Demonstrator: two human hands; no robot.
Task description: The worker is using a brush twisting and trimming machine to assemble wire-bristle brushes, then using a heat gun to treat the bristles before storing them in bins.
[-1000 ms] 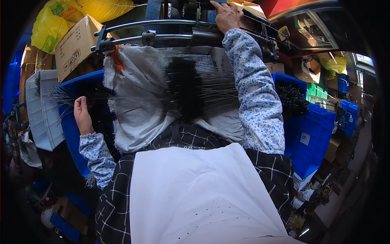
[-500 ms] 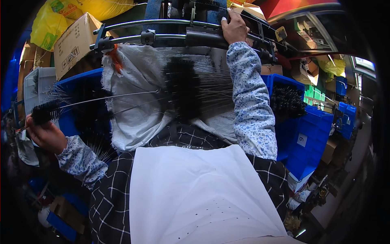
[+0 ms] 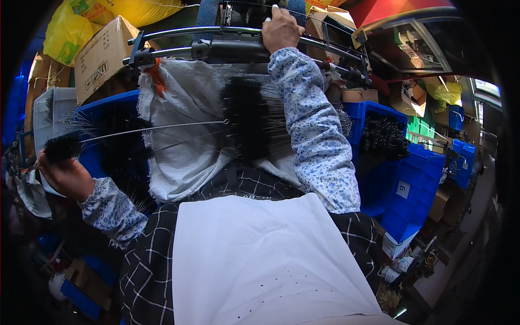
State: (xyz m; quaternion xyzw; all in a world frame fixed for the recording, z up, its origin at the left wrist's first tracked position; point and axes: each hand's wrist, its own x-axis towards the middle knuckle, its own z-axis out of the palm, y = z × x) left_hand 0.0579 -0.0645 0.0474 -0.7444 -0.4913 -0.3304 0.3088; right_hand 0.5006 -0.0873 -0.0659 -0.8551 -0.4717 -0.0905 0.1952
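At the left, my left hand (image 3: pixel 66 177) is closed round the black bristle head of a bottle brush (image 3: pixel 64 147). The brush's twisted wire stem points right and ends in a small loop above the white cloth (image 3: pixel 181 92). My right hand (image 3: pixel 283 31) is at the metal rails (image 3: pixel 233 49) of a machine at the top, fingers curled beside a thin dark wire; what they grip is hidden. Light tips cover some of its fingers. Between my arms a bundle of black-bristled brushes (image 3: pixel 244 119) lies on the cloth, its wire stems partly behind my right sleeve.
A blue bin (image 3: pixel 111 100) at the left holds more dark brushes. Right of my sleeve stand blue crates (image 3: pixel 414 184), with a black brush bundle (image 3: pixel 383 134) on one. A cardboard box (image 3: pixel 103 59) and yellow bags (image 3: pixel 70 32) sit at the upper left.
My right hand has moved left along the machine's rails, its sleeve following. My left hand and the bottle brush have shifted slightly right.
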